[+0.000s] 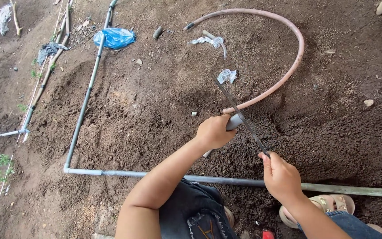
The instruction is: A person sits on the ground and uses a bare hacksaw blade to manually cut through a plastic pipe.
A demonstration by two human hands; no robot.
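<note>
My left hand (214,131) grips a short grey pipe piece (234,121) just above the dark soil. My right hand (281,176) holds one end of a thin dark saw blade (239,115). The blade runs up and to the left across the top of the pipe piece. A pink hose (298,52) curves in a wide arc behind them, and its near end lies close to the pipe piece.
A long grey pipe (226,180) lies across the ground by my knees and turns at an elbow up along another pipe (86,97). A blue plastic bag (115,37), crumpled white scraps (227,75) and small pipe bits lie on the soil. My sandalled foot (332,203) rests at lower right.
</note>
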